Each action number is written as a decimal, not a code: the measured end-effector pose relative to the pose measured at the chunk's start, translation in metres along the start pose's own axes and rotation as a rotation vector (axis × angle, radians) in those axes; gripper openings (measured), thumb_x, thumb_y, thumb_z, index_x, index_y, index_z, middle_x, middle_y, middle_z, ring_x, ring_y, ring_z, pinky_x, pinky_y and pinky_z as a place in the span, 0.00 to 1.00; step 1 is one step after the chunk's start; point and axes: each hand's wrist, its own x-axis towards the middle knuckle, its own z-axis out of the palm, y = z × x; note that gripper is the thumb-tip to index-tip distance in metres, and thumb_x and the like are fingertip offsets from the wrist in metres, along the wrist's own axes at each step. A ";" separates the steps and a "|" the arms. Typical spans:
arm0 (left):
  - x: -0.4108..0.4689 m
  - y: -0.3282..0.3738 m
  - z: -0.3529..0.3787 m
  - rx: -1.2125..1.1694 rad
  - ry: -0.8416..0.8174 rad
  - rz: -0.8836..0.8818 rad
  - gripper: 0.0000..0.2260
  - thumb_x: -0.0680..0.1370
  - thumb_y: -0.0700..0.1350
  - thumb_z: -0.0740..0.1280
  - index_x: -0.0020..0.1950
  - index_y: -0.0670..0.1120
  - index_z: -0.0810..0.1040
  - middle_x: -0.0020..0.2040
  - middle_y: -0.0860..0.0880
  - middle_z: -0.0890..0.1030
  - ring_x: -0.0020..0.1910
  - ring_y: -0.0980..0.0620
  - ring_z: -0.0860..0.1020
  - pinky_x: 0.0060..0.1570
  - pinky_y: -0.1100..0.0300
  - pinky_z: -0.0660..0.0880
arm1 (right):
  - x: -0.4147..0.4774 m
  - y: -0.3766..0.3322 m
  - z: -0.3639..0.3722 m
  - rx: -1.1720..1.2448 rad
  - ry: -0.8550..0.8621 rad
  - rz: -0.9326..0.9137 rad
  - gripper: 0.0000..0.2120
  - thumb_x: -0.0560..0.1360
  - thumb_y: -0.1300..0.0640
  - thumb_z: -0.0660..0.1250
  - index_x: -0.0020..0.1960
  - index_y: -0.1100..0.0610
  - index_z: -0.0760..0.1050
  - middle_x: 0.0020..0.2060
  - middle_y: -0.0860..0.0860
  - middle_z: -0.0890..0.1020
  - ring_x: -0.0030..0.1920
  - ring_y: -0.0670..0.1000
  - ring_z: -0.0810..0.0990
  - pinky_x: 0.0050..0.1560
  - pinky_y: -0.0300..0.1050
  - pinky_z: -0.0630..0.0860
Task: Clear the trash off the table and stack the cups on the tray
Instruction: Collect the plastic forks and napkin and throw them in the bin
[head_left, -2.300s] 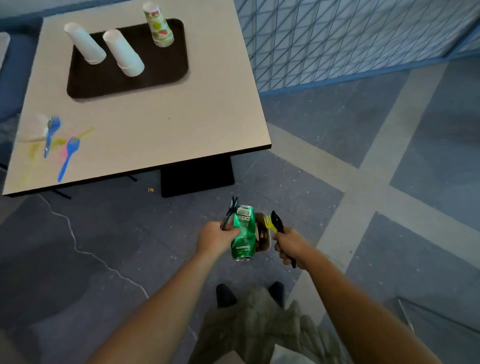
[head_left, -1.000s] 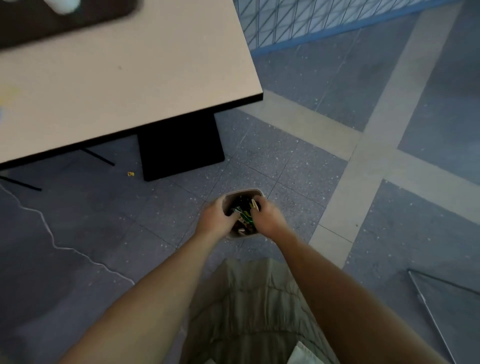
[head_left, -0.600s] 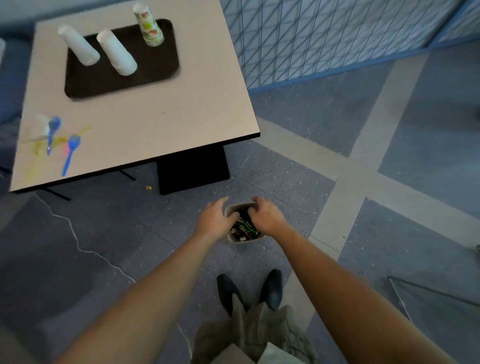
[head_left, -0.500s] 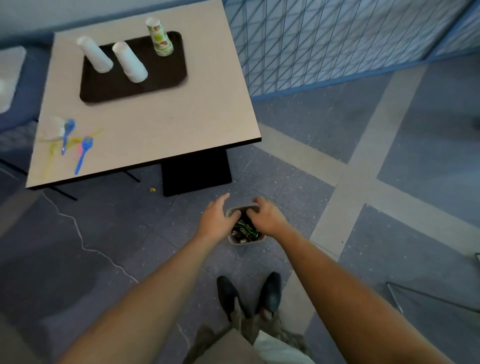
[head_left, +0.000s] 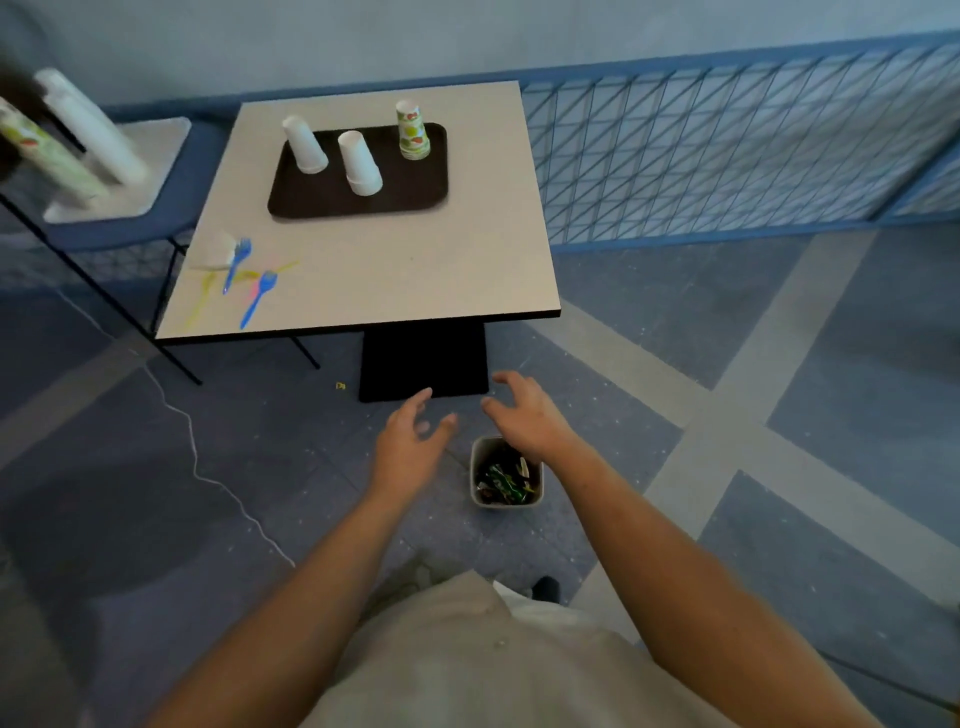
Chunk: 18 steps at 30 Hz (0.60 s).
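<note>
A small grey bin (head_left: 478, 493) stands on the floor, holding a green can and other trash. My left hand (head_left: 410, 447) hovers just left of it, fingers spread, empty. My right hand (head_left: 524, 415) is above the bin's far rim, also open and empty. On the beige table (head_left: 415, 270) a dark tray (head_left: 322, 200) carries two white upturned cup stacks (head_left: 358, 163) and a printed cup stack (head_left: 413, 130). Blue forks (head_left: 257, 299), yellow and pink cutlery and a small white cup (head_left: 221, 249) lie at the table's near left.
The table's black base (head_left: 423, 361) stands just beyond the bin. A blue folding side table (head_left: 130, 228) at the left holds tall cup stacks (head_left: 88, 130). A blue mesh fence (head_left: 727, 145) runs along the right. A white cable (head_left: 208, 467) trails over the floor.
The can and forks that my hands held went into the bin. Both hands then let go and lifted away from it, fingers spread. The view rose toward the table.
</note>
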 end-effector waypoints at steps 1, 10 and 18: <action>0.001 -0.001 -0.009 -0.010 0.002 -0.004 0.28 0.80 0.56 0.70 0.79 0.55 0.67 0.77 0.49 0.70 0.68 0.50 0.76 0.62 0.53 0.75 | 0.002 -0.008 0.002 -0.004 -0.009 -0.016 0.25 0.82 0.48 0.64 0.77 0.53 0.66 0.73 0.56 0.69 0.72 0.56 0.70 0.70 0.48 0.66; 0.049 -0.017 -0.119 -0.107 0.036 -0.014 0.28 0.80 0.55 0.72 0.78 0.56 0.69 0.76 0.53 0.71 0.65 0.55 0.77 0.59 0.57 0.74 | 0.059 -0.103 0.057 -0.064 -0.083 -0.106 0.23 0.81 0.46 0.64 0.74 0.52 0.68 0.71 0.54 0.70 0.67 0.53 0.73 0.60 0.42 0.67; 0.120 -0.044 -0.246 -0.094 0.042 0.035 0.26 0.79 0.53 0.72 0.77 0.57 0.70 0.74 0.53 0.73 0.62 0.56 0.79 0.60 0.59 0.74 | 0.131 -0.194 0.124 -0.036 -0.063 -0.115 0.21 0.81 0.48 0.64 0.72 0.53 0.70 0.68 0.55 0.72 0.58 0.48 0.72 0.57 0.40 0.67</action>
